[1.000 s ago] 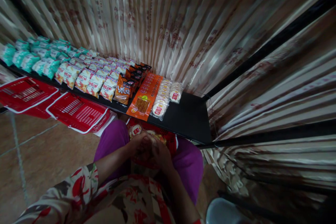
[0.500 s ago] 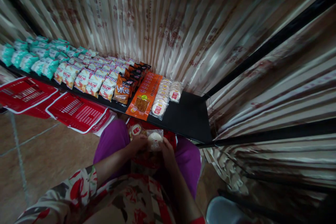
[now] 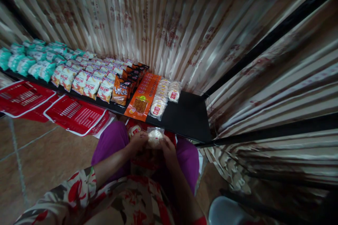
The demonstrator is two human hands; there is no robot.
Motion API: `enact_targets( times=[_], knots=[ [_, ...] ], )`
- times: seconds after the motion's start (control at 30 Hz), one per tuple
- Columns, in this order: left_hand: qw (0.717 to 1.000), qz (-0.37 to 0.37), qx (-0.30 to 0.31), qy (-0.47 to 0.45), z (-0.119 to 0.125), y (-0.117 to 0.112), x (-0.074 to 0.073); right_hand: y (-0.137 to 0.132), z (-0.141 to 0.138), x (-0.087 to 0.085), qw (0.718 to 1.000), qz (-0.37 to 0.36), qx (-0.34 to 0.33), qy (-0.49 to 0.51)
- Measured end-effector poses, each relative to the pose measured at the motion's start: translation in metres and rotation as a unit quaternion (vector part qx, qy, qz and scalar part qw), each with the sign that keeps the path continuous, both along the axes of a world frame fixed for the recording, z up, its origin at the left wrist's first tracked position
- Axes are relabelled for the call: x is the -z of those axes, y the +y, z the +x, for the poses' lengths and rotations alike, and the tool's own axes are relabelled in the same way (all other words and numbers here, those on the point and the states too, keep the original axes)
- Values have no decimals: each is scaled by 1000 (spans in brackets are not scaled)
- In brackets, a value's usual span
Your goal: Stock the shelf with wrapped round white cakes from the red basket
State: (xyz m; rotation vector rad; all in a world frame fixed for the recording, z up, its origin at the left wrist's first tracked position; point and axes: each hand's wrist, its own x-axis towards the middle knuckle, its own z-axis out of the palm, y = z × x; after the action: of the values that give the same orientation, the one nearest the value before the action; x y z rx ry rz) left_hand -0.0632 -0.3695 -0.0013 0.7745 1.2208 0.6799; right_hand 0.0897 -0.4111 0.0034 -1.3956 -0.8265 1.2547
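Between my hands, above my lap, is a clear packet with a round white rice cracker [image 3: 155, 138]. My left hand [image 3: 139, 142] pinches its left side, and my right hand [image 3: 168, 149] grips its right edge. A second round packet with a red label [image 3: 135, 130] shows just beyond my left fingers; whether that hand touches it I cannot tell. Ahead, similar rice cracker packets stand in two rows on the black shelf [image 3: 188, 119], a longer row [image 3: 157, 108] and a shorter one [image 3: 174, 93]. Left of them lies a flat orange snack pack [image 3: 140, 102].
Further left on the shelf are orange-black bags [image 3: 120, 91], white bags [image 3: 91, 86] and teal bags [image 3: 25, 64]. Red baskets [image 3: 75, 112] hang below the front edge. A striped curtain [image 3: 148, 24] backs the shelf; black poles [image 3: 264, 44] cross at right. A pale stool [image 3: 224, 211] stands lower right.
The view has shifted slightly, so the shelf sits a little further left. The held packet has turned slightly and rises a little between both hands. The shelf goods look the same.
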Motion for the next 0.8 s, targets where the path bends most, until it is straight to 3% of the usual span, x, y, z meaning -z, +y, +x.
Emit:
enact_targets(
  times=[0.23,0.8],
  knots=[
    [1000,20,0,2,4,9,-8,-2,4,-8,1000,-4,-2,7],
    [998,37,-33,35,16,15,-11,4,8,-10,1000,13,10,20]
  ],
)
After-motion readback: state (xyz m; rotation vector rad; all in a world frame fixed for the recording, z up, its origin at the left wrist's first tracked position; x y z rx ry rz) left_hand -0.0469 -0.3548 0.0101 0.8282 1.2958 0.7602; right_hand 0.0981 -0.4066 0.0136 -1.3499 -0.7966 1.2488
